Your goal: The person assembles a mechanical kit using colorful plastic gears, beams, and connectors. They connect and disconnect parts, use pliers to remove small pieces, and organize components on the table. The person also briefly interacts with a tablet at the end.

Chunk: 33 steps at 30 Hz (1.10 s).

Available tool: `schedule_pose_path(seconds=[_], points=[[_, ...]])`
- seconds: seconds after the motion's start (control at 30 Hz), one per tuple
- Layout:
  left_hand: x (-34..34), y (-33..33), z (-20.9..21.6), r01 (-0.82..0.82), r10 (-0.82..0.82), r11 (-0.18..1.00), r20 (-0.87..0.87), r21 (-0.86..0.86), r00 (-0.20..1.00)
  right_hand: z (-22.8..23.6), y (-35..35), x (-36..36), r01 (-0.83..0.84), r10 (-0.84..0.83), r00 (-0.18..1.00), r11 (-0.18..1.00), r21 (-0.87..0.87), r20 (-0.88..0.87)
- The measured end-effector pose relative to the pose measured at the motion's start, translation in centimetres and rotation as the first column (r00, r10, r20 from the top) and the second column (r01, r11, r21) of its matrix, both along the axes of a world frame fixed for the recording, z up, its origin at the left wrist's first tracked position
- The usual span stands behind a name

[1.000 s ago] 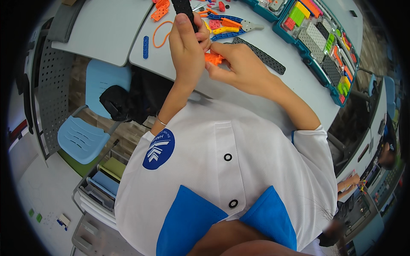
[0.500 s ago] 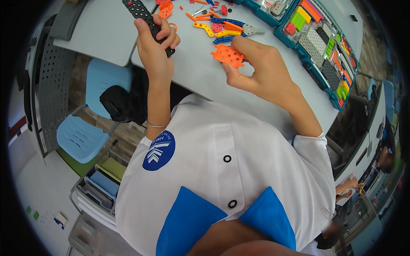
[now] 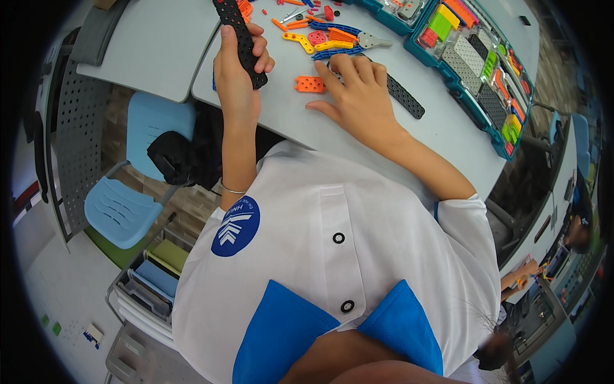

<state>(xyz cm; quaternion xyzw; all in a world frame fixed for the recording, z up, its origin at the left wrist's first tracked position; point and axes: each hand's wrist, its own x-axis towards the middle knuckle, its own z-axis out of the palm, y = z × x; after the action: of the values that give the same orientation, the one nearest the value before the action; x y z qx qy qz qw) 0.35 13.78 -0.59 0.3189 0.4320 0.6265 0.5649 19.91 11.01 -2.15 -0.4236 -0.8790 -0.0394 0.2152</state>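
My left hand (image 3: 242, 70) is closed around a long black perforated strip (image 3: 238, 35), held up off the white table (image 3: 281, 114). My right hand (image 3: 361, 89) lies low over the table, thumb and fingers apart. A second black perforated strip (image 3: 406, 97) runs beneath its fingers; whether they press on it I cannot tell. Beside the index fingertip an orange perforated piece (image 3: 308, 84) rests on the table, partly covered by that finger.
Beyond my hands are yellow angled pieces (image 3: 299, 43), blue beams with a grey pointed piece (image 3: 371, 41), and small orange and pink parts. An open teal case (image 3: 441, 61) of sorted parts stands at the right. Light-blue chairs (image 3: 125, 211) are at the left.
The orange piece has gone from my right hand's pinch down to the table. My right fingers have spread over a black strip. My left hand has shifted slightly right with its strip.
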Motion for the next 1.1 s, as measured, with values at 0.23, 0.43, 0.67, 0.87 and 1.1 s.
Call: schedule_pose_path(seconds=[0.23,0.43,0.67,0.87,1.1], points=[[0.3,-0.4,0.0,0.160,-0.165,0.985,-0.084,-0.062,0.983,1.8,5.6,5.1,-0.030,-0.002,0.983,0.984,-0.175,-0.182],[1.5,-0.7,0.0,0.293,-0.306,0.950,-0.133,-0.107,0.943,-0.2,7.6,4.9,-0.072,0.017,0.986,0.944,-0.323,-0.169],[1.7,-0.9,-0.2,0.331,-0.352,0.933,-0.166,-0.142,0.921,-0.7,7.6,6.4,-0.057,0.008,0.992,0.916,-0.397,-0.126],[1.5,-1.0,-0.3,0.321,-0.345,0.936,-0.191,-0.145,0.919,2.5,7.2,8.4,-0.037,-0.009,0.996,0.861,-0.508,-0.087],[2.6,-1.4,1.1,0.462,-0.459,0.870,0.056,-0.172,0.886,7.5,8.2,13.1,-0.567,-0.167,0.719,0.421,-0.708,-0.675]])
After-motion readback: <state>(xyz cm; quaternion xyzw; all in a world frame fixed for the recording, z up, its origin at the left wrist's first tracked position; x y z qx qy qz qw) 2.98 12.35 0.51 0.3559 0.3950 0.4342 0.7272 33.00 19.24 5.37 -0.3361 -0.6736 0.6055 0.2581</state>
